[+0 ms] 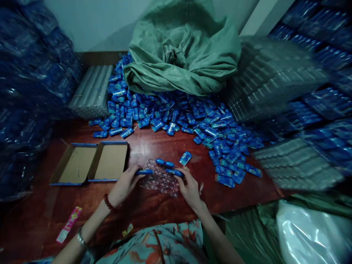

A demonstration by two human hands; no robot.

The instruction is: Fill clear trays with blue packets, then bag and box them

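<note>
In front of me a clear plastic tray (161, 183) with many small pockets lies on the reddish wooden table. Two blue packets (164, 162) sit along its far edge. My left hand (129, 181) pinches a blue packet (145, 171) over the tray's left side. On the right side, my right hand (189, 185) grips another blue packet (172, 171) between thumb and fingers. Just beyond that hand, a single loose blue packet (185, 158) rests on the table.
An open cardboard box (108, 161) lies left of the tray. Behind it, blue packets (176, 113) spill from beneath a green sack (184, 62). Stacked clear trays (275, 73) and wrapped blue bundles stand on both sides. A pink wrapper (69, 224) lies front left.
</note>
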